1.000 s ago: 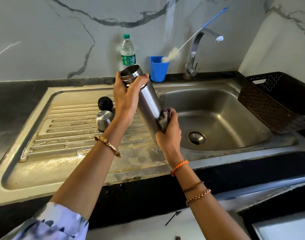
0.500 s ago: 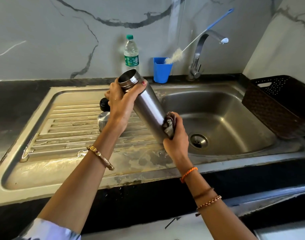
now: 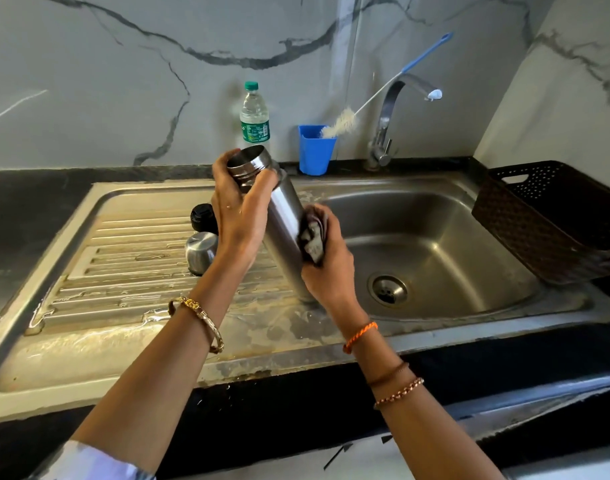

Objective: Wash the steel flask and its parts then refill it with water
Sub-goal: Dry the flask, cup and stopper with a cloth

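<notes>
Head view: left hand [image 3: 239, 216] fingers curled round tilted flask [image 3: 282, 216] neck, right hand [image 3: 327, 268] clutching cloth [image 3: 312, 239] against body.

Behind the sink you had a clear plastic water bottle [image 3: 254, 114] with a green cap, standing upright against the marble wall [image 3: 123, 81]. Just to its right stood a blue plastic cup [image 3: 315, 154], and a bottle brush [image 3: 383, 95] with a blue handle leaned out of it, bristles down at the rim, handle slanting up to the right. On the far right you had a dark brown perforated basket [image 3: 553, 223], resting on the black bench [image 3: 26, 202] with one corner over the sink edge.
</notes>
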